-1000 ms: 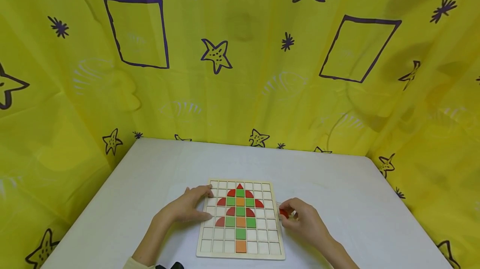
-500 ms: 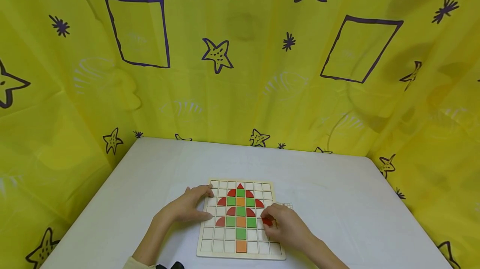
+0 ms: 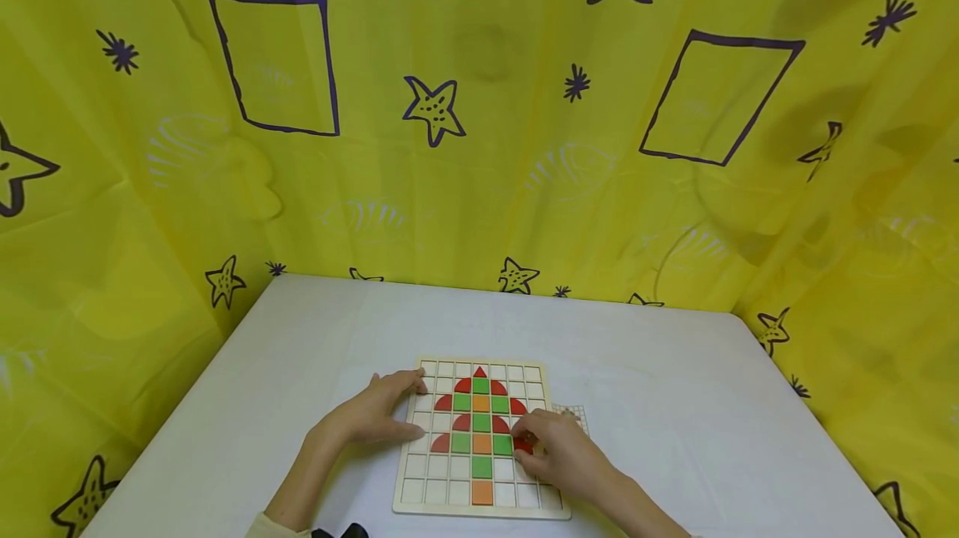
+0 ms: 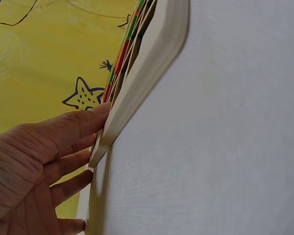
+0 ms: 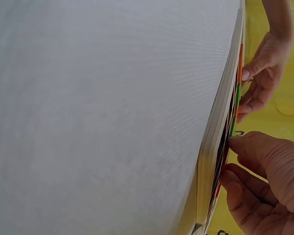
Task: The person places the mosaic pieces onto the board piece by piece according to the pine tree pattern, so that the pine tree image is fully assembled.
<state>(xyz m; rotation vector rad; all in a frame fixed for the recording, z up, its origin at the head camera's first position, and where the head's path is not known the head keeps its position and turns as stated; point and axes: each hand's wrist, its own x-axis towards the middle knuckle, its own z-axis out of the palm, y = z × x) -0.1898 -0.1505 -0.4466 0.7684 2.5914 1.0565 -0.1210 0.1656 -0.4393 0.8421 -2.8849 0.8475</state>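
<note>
A wooden grid board lies on the table, its cells partly filled with green and orange squares, red quarter-round tiles and a red triangle at the top. My right hand pinches a red quarter-round tile over the cell right of a green square; the fingers partly hide it. Along the board's left edge rests my left hand, thumb and fingers spread. In the left wrist view, that hand's thumb touches the rim. The right wrist view shows the right hand at the board's surface.
A small card with a printed grid sticks out beyond the board's right side, partly behind the right hand. The white table runs back to a yellow curtain with drawn stars. Something black shows at the bottom edge.
My right hand has carried the red quarter-round tile leftward from beside the board to a cell right of the green square. The grid card came into view behind it. My left hand stays put.
</note>
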